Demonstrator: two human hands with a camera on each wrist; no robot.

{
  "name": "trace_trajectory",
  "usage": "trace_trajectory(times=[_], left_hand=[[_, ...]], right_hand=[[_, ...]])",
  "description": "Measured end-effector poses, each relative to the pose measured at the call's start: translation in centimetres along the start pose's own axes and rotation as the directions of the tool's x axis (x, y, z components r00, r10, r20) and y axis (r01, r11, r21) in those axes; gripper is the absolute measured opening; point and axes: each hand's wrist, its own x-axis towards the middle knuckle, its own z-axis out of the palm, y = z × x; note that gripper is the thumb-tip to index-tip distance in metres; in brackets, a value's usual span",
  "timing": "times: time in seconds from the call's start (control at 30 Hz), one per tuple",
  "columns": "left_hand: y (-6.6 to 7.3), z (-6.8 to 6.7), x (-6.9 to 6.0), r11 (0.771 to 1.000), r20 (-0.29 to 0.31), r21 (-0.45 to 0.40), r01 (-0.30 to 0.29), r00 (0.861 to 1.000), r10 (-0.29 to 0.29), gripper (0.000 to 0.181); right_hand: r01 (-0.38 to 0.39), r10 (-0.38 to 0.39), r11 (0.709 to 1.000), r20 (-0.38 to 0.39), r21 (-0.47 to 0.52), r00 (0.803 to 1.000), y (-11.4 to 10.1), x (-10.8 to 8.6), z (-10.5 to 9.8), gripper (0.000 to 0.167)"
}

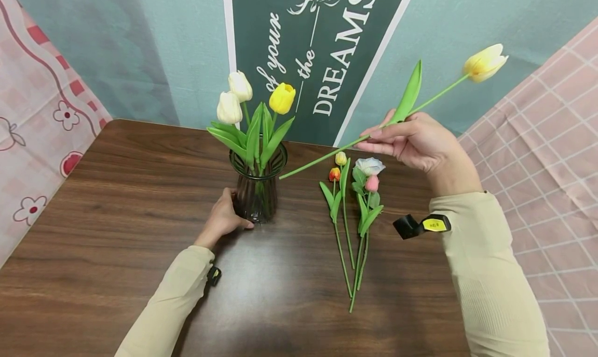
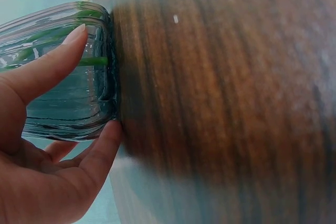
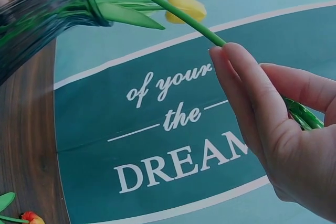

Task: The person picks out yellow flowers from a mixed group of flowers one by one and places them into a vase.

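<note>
A dark glass vase [image 1: 256, 191] stands upright on the table, holding two white tulips [image 1: 230, 107] and a yellow tulip [image 1: 282, 98]. Low on its left side, my left hand [image 1: 224, 217] grips it; the left wrist view shows the thumb [image 2: 50, 69] across the glass and fingers at the base. My right hand [image 1: 420, 139] pinches the stem of a pale yellow tulip [image 1: 486, 64] above the table. This tulip slants, bloom up to the right, its stem end just right of the vase rim. The right wrist view shows its green stem [image 3: 184, 17] crossing before the leaves.
Right of the vase lie an orange-red tulip [image 1: 334, 174], a small yellow tulip [image 1: 341, 159], a pink tulip [image 1: 371, 183] and a pale blue-white flower [image 1: 369, 166]. A lettered green cloth [image 1: 299, 51] hangs behind the wooden table [image 1: 117, 201]. Patterned cloths flank both sides.
</note>
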Motion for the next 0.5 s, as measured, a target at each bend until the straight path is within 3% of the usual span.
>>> trace_trajectory(times=[0.5], left_hand=[[-0.2,0.1,0.1,1.000,-0.013,0.001,-0.019,1.000,0.019,0.092]], right_hand=[[0.032,-0.035,0.999,-0.087,-0.041,0.996,-1.0,1.5,1.2,0.018]])
